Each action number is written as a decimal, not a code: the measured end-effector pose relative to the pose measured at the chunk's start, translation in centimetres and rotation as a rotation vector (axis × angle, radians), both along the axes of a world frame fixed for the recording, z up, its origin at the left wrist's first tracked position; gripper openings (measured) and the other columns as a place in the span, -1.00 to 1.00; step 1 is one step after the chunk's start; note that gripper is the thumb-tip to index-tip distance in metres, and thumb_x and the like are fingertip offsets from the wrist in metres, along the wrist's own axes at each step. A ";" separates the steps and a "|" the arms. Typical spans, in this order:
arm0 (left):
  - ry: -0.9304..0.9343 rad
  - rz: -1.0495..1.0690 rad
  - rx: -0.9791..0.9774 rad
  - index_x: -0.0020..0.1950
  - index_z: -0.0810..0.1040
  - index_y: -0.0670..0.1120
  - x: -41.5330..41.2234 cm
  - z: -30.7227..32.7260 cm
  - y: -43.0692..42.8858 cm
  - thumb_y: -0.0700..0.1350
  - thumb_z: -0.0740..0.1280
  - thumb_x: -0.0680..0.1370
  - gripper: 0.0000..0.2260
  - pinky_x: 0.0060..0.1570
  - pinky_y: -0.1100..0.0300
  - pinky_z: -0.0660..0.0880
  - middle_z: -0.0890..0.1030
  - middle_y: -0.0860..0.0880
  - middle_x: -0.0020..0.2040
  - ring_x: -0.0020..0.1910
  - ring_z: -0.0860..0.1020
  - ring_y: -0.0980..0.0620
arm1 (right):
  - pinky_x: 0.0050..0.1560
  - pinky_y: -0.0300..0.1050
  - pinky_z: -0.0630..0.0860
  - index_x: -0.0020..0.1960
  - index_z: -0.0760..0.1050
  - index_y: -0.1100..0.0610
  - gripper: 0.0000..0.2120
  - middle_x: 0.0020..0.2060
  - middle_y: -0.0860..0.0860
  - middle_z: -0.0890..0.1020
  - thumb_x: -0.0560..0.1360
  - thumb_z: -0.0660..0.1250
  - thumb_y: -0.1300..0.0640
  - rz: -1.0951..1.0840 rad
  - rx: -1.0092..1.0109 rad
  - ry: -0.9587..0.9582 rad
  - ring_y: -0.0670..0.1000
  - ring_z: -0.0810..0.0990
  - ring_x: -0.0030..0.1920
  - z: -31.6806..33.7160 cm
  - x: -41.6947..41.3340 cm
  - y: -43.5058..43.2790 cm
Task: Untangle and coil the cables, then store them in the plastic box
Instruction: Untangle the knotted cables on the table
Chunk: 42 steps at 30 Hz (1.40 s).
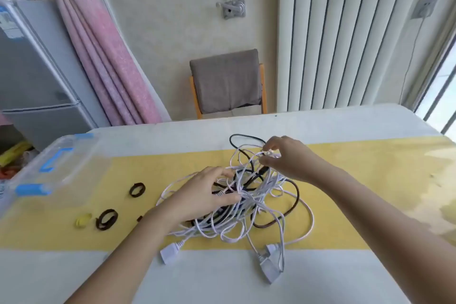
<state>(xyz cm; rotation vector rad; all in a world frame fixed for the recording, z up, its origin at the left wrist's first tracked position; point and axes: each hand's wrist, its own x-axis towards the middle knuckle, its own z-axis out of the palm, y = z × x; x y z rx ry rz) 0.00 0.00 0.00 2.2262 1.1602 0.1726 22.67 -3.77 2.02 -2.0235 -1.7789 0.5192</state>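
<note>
A tangle of white and black cables (249, 202) lies on the yellow mat (357, 192) in the middle of the table. My left hand (204, 192) rests on the left side of the tangle, its fingers spread over the strands. My right hand (286, 158) pinches white strands at the top of the pile and lifts them a little. Two white plugs (170, 252) (267, 266) lie at the near edge of the tangle. The clear plastic box with blue clips (49, 170) stands at the left.
Two dark strap rings (137, 189) (106, 219) and a small yellow tie (82, 221) lie on the mat between box and cables. A chair (225, 81) stands behind the white table (222, 279). A fridge and pink curtain are at the left.
</note>
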 end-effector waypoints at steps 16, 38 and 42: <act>-0.320 0.256 0.043 0.28 0.43 0.06 -0.4 -4.8 -6.7 -0.22 0.42 0.43 -0.54 -0.12 0.38 0.42 0.51 -0.01 0.23 0.13 0.48 0.09 | 0.11 -0.18 0.34 0.41 0.34 0.03 -0.37 0.34 0.04 0.43 0.43 0.40 -0.18 0.024 0.115 0.079 0.03 0.44 0.28 -4.2 -3.7 -9.3; -1.608 0.679 -0.370 -0.10 0.44 -0.06 1.7 -2.5 -7.1 -0.27 0.19 0.63 -0.84 -0.46 0.33 0.31 0.56 -0.08 -0.16 -0.27 0.49 0.12 | -0.26 -0.12 0.34 -0.23 0.51 0.10 -0.83 -0.35 0.04 0.58 0.54 0.30 0.21 -0.425 0.566 0.495 0.06 0.51 -0.25 -2.1 4.4 -15.2; -1.686 0.876 -0.417 0.03 0.43 -0.05 1.4 -2.9 -5.2 -0.25 0.17 0.64 -0.87 -0.36 0.28 0.24 0.54 -0.03 -0.17 -0.27 0.44 0.15 | -0.38 -0.17 0.21 -0.20 0.48 0.12 -0.83 -0.33 0.01 0.50 0.57 0.26 0.19 -0.419 0.595 0.598 -0.02 0.37 -0.34 -0.8 4.9 -16.0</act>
